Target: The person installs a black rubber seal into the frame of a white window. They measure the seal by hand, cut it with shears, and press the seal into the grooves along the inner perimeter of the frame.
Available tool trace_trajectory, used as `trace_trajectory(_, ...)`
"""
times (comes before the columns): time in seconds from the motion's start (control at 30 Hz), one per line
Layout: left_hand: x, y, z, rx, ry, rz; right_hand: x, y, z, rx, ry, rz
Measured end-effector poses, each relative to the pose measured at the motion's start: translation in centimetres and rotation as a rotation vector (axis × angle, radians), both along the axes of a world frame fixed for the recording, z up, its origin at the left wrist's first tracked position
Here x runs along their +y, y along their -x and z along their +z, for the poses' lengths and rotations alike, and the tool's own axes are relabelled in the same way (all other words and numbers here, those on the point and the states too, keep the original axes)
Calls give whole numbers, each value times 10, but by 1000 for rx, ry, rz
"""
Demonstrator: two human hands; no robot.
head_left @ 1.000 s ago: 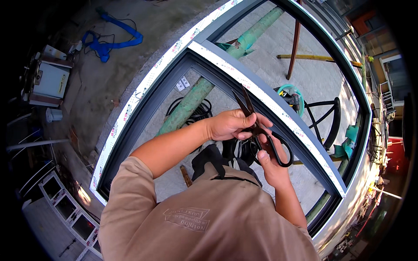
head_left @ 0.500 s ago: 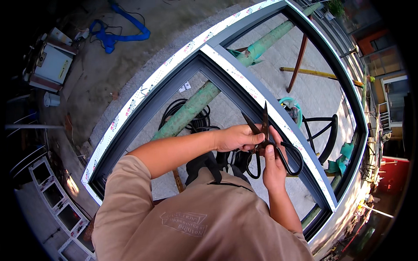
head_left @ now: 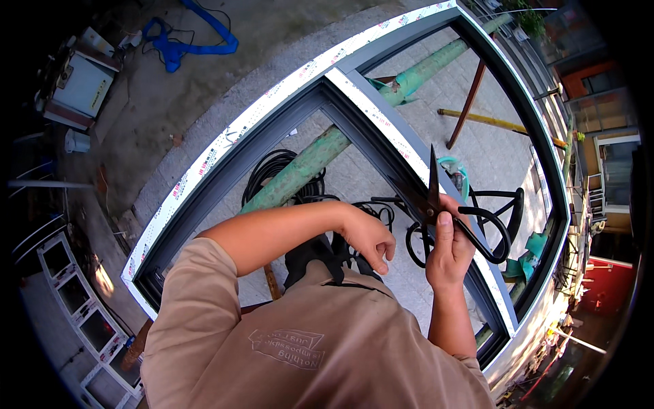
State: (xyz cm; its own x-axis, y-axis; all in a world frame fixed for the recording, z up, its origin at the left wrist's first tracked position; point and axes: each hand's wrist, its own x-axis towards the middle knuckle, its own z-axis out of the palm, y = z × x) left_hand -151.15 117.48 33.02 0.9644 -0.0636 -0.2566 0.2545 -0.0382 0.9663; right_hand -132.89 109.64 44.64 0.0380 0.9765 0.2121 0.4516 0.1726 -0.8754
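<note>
My right hand (head_left: 451, 253) is closed around a pair of large scissors (head_left: 434, 191) with dark blades and black loop handles. Its thumb presses near the pivot. The blades are spread, one pointing up and the other lying over the dark inner edge of a frame. My left hand (head_left: 368, 238) hangs in front of my waist, left of the scissors, with loosely bent fingers and nothing visible in it. Around me lies a large grey window frame (head_left: 368, 95), its outer faces covered with white printed film, divided by a crossbar under the scissors.
Green pipes (head_left: 303, 167) run beneath the frame. A coil of black cable (head_left: 269, 170) lies on the paving near one. Past the crossbar are a teal round container (head_left: 455, 170) and a yellow pole (head_left: 490, 120). Blue fabric (head_left: 197, 49) lies on the ground at the far left.
My left hand has let go of the scissors and dropped down, away from the blades. My right hand has shifted right with the scissors, whose blades are spread wider.
</note>
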Motion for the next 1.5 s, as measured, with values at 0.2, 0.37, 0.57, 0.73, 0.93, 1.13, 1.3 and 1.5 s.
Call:
trace_trajectory(0.2,-34,1,-23,379,-720,-205,17,39,21,213,362,100)
trace_trajectory(0.37,-89,-11,-141,357,-952,-160,37,90,17,415,529,166)
trace_trajectory(0.57,-89,-25,-136,313,-1022,-142,58,109,-25,-10,257,101)
trace_trajectory(0.73,-89,-29,-135,310,-1028,-128,79,126,-21,6,350,100)
trace_trajectory(0.93,-89,-28,-128,328,-1020,-135,94,136,-21,-15,330,100)
trace_trajectory(1.13,-86,-30,-118,356,-1015,-158,100,134,-13,-74,354,126)
trace_trajectory(1.3,-66,-20,-68,467,-882,-307,111,130,-5,-303,285,223)
trace_trajectory(1.5,-75,-24,-96,371,-922,-192,117,133,11,-288,301,156)
